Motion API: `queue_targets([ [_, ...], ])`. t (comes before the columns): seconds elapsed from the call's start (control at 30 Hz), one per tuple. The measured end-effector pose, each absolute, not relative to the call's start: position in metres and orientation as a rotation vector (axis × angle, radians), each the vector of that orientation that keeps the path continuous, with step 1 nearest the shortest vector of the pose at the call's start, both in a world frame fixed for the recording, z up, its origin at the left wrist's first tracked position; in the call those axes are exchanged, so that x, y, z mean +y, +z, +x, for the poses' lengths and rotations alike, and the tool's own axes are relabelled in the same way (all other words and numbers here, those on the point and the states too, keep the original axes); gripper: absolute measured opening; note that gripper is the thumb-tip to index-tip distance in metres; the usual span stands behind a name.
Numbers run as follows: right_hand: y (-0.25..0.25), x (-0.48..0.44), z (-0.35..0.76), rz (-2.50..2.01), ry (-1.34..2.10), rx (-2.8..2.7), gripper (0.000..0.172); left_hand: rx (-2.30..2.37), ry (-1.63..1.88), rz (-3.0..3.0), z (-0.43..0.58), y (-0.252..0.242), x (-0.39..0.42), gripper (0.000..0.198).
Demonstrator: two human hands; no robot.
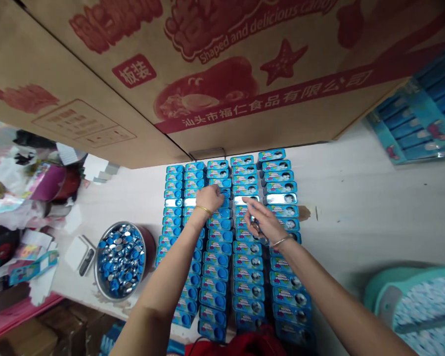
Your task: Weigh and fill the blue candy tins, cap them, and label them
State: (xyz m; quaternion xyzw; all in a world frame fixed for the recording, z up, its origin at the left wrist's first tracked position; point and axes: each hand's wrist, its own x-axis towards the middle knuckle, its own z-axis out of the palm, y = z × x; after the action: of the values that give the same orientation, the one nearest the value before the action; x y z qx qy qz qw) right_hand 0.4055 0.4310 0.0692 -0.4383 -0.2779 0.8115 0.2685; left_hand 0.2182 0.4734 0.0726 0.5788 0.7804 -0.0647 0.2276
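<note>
Several rows of small blue printed tins stand on the white table, packed close together. Toward the left, the tins have round blue recesses in their tops; farther right, the tops carry dark and white round spots. My left hand reaches over a middle row, its fingers pressed together at the top of a tin; what they pinch, if anything, is hidden. Beside it, above the rows to the right, my right hand has its index finger pointing forward. Its other fingers curl around a few small shiny round caps.
Large cardboard cartons stand close behind the tins. On the left sits a metal bowl full of blue and silver caps, near a small white device. A teal basket is at lower right, a display box at upper right.
</note>
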Motion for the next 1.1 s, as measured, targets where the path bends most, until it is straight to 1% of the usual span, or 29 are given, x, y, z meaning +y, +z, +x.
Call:
queue_targets([
  [0.37,0.066,0.431,0.408,-1.052,2.267,-0.668,0.050,2.045,-0.573,1.491,0.220,0.080,0.508,0.028],
  [0.63,0.065,0.431,0.407,-0.968,2.338,-0.736,0.054,1.813,-0.811,1.242,0.210,0.073,0.544,0.038],
  [0.7,0.063,0.431,0.406,-0.949,2.353,-0.751,0.056,1.782,-0.879,1.264,0.211,0.068,0.549,0.039],
  [0.83,0.062,0.430,0.402,-0.947,2.360,-0.754,0.057,1.787,-0.974,1.293,0.214,0.061,0.553,0.033],
  [0.93,0.067,0.428,0.400,-0.939,2.338,-0.703,0.060,1.889,-0.910,1.338,0.221,0.070,0.546,0.031],
  [1.03,0.074,0.427,0.402,-0.956,2.304,-0.624,0.065,2.090,-0.641,1.532,0.233,0.086,0.521,0.029],
  [1.1,0.076,0.426,0.404,-0.999,2.280,-0.562,0.070,2.076,-0.365,1.686,0.241,0.095,0.493,0.029],
])
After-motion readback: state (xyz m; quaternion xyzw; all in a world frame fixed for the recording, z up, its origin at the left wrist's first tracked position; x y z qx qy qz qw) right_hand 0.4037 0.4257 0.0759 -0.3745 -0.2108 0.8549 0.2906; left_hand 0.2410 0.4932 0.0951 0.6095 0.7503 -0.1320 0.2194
